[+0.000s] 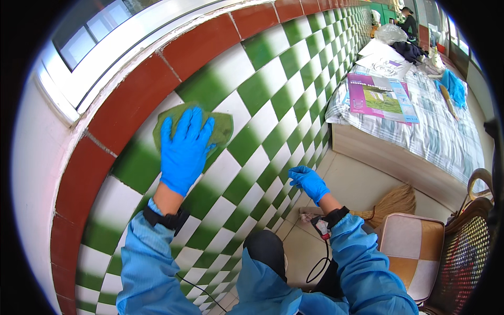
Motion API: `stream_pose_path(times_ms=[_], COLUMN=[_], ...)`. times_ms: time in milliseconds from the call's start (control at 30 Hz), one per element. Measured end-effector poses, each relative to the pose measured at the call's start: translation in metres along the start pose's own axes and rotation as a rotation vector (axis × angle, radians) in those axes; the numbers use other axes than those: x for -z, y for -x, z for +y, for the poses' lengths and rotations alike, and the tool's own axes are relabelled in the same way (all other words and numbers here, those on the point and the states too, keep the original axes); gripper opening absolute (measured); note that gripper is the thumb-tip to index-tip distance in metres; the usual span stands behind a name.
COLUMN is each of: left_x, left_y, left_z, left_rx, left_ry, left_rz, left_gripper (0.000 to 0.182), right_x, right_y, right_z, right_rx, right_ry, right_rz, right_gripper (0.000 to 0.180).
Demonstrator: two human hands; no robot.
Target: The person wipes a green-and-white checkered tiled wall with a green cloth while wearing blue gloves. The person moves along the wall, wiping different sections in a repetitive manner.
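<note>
A green cloth (pixel 221 128) lies flat against the green-and-white tiled wall (pixel 252 134), close under its red-brown tile border. My left hand (pixel 184 147), in a blue disposable glove, presses on the cloth with its fingers spread over it. My right hand (pixel 309 182), gloved in the same blue, hangs in the air lower down and to the right, near the wall. Its fingers are partly curled and bent towards the wall, and nothing shows in them.
A white window frame (pixel 114 55) runs above the border. To the right stands a bed (pixel 397 163) bearing papers, bags and a blue cloth. A straw broom (pixel 393 202), a checked padded stool (pixel 413 244) and a woven-back chair (pixel 464 256) are near my right arm. A person (pixel 409 25) is far off.
</note>
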State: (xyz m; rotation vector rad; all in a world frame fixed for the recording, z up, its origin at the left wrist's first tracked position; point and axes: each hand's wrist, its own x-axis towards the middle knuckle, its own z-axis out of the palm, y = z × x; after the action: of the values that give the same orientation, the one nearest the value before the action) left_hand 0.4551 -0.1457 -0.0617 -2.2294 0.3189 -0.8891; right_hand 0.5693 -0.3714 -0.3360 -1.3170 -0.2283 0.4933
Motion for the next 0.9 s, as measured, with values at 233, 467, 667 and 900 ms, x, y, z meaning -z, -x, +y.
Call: stream_pose_path(times_ms=[233, 467, 667, 900], left_x=[0.033, 0.029, 0.005, -0.015], left_y=[0.069, 0.054, 0.005, -0.04], left_z=[-0.013, -0.014, -0.007, 0.003], left_rx=[-0.002, -0.028, -0.089, -0.109], left_ry=[-0.089, -0.029, -0.008, 0.047], left_rz=[-0.095, -0.108, -0.073, -0.037], left_gripper=[0.058, 0.058, 0.053, 0.05], right_x=[0.002, -0.002, -0.005, 0.001], right_y=[0.005, 0.003, 0.002, 0.0], right_z=[0.006, 0.009, 0.007, 0.005], right_rx=[-0.002, -0.012, -0.021, -0.02], right_ry=[0.083, 0.078, 0.07, 0.081], right_rz=[0.012, -0.012, -0.002, -0.019], right_gripper=[0.035, 0.036, 0.036, 0.031])
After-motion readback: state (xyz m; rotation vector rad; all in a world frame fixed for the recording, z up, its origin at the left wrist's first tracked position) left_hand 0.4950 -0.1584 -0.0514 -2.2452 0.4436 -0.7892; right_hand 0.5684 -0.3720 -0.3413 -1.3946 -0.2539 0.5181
